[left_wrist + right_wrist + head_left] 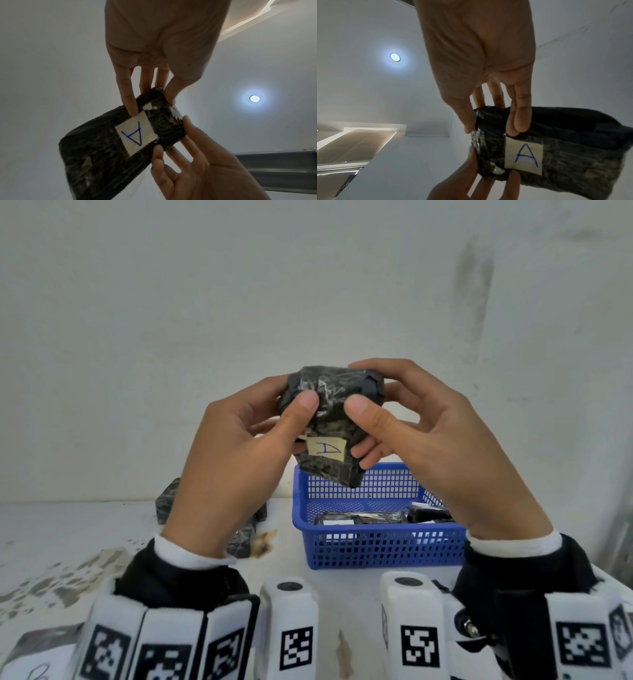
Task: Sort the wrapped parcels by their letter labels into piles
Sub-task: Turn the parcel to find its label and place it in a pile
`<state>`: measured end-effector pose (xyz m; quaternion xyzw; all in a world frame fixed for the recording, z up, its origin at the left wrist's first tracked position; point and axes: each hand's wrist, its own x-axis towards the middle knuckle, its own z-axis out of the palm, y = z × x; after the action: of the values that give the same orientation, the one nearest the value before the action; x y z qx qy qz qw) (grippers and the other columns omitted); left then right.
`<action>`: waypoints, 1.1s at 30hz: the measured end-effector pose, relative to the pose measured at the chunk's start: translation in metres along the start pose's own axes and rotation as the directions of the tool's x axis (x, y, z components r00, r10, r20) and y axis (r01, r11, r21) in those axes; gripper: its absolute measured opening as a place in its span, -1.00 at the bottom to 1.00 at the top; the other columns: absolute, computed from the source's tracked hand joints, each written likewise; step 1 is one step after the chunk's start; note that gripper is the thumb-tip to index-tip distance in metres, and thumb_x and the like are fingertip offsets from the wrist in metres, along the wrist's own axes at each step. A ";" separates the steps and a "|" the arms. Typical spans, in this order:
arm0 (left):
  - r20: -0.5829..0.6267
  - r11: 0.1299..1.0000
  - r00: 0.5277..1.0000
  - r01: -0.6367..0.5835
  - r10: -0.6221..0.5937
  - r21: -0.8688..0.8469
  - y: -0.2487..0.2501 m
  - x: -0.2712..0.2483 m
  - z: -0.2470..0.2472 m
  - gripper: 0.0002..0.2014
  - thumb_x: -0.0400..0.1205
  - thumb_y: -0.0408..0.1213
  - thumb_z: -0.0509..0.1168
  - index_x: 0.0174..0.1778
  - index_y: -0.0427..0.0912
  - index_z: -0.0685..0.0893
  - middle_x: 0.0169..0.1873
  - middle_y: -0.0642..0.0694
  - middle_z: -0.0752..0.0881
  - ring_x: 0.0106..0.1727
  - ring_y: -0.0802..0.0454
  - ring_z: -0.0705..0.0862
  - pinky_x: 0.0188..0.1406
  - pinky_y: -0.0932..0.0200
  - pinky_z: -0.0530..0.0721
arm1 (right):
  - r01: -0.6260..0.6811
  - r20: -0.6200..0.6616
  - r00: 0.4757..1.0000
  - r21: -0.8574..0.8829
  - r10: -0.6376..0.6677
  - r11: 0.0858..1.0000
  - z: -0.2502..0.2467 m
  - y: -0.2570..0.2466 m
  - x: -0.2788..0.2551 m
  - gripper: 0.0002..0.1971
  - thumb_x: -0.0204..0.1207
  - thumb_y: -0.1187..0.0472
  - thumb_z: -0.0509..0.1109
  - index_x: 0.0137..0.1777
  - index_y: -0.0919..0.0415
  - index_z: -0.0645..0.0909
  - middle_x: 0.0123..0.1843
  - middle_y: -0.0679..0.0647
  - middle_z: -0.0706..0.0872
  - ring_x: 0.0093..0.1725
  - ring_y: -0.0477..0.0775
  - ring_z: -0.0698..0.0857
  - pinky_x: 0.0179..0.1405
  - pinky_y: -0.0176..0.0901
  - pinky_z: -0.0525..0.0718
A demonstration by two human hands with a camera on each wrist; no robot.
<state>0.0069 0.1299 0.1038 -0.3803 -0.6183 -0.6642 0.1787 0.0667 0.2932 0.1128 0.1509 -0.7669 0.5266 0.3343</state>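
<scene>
I hold a black plastic-wrapped parcel [334, 409] up in front of me with both hands. Its cream label [325, 447] bears a blue letter A, which reads plainly in the right wrist view [523, 155] and upside down in the left wrist view [136, 136]. My left hand [260, 433] grips the parcel's left side, thumb on the front and fingers behind. My right hand [404, 426] grips its right side the same way. In the left wrist view the left hand [147, 86] pinches the parcel [102, 155] at its upper end. The right hand [496, 112] pinches the parcel [570, 136] there too.
A blue mesh basket [376, 549] stands on the stained white table [68, 529] below my hands, with several black parcels [359, 518] inside. More black parcels [168, 501] lie to its left. Another labelled parcel [37, 648] lies at the bottom left corner. A white wall rises close behind.
</scene>
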 end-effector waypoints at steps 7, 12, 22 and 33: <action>-0.021 1.000 1.000 0.019 -0.020 -0.020 -0.001 0.001 -0.002 -0.89 0.61 -0.24 0.41 -0.04 0.09 0.79 -0.16 0.01 0.86 -0.10 0.07 0.82 -0.03 0.09 0.80 | 0.021 0.009 1.000 -0.001 -0.021 1.000 0.003 0.001 0.000 -0.70 0.46 0.01 0.51 0.20 -0.09 0.71 0.01 -0.02 0.78 -0.26 0.14 0.83 -0.14 -0.12 0.82; -0.012 1.000 1.000 0.007 -0.007 0.016 0.002 0.000 -0.002 -0.92 0.56 -0.13 0.46 -0.06 0.12 0.79 -0.15 0.04 0.85 -0.07 0.10 0.82 0.10 -0.07 0.77 | 0.029 0.012 1.000 -0.023 -0.029 0.999 0.004 0.000 -0.001 -0.76 0.51 -0.01 0.48 0.17 -0.12 0.73 0.03 0.00 0.78 -0.24 0.09 0.82 -0.09 -0.05 0.85; -0.061 0.998 0.996 0.060 -0.060 0.005 0.006 -0.001 -0.001 -0.78 0.42 0.06 0.46 -0.24 -0.02 0.77 -0.20 -0.01 0.84 -0.05 -0.01 0.80 0.16 -0.17 0.74 | 0.059 0.006 0.998 -0.033 -0.059 0.998 0.008 -0.002 -0.002 -0.80 0.49 -0.11 0.45 0.05 -0.12 0.76 0.03 -0.06 0.77 -0.06 0.27 0.78 0.07 0.25 0.80; 0.005 0.955 0.955 0.295 -0.295 -0.015 0.003 0.000 -0.006 -0.62 0.42 -0.04 0.52 0.05 -0.10 0.62 -0.12 -0.12 0.85 -0.06 -0.19 0.82 0.26 -0.25 0.66 | 0.063 0.023 0.998 -0.011 -0.063 0.998 0.007 -0.001 -0.002 -0.80 0.55 0.19 0.53 0.09 -0.13 0.74 0.17 -0.10 0.76 -0.06 0.31 0.79 0.03 0.11 0.82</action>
<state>0.0076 0.1239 0.1063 -0.2860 -0.6631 -0.6878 0.0737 0.0664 0.2865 0.1102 0.1788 -0.7686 0.5096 0.3430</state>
